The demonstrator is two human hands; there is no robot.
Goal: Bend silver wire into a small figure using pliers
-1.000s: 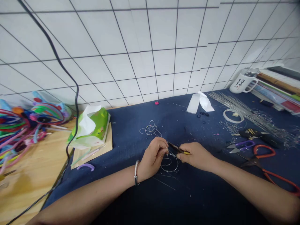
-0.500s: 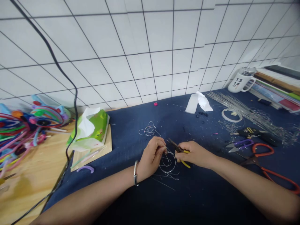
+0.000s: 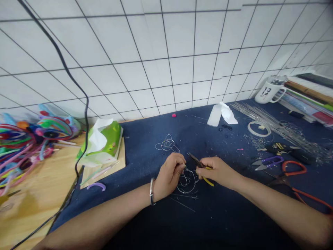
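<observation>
My left hand pinches a thin silvery wire, bent into loops that hang below the fingertips. My right hand is closed around pliers with yellow handles; their dark jaws point up and left, apart from the wire in my left fingers. A strand of the wire runs toward my right fingertips, but I cannot tell whether they grip it. Behind my left hand lies a tangled loop of wire with small beads. Loose straight wire pieces rest on the dark blue cloth below the hands.
Red-handled scissors, purple snips and a bundle of wires lie at right, near a white mug. A green tissue pack sits at left beside a black cable. Colourful pipe-cleaner pieces cover the far left.
The whole view has shifted slightly, so things appear a little further right. Both hands keep nearly the same pose, and the wire loops have turned a little.
</observation>
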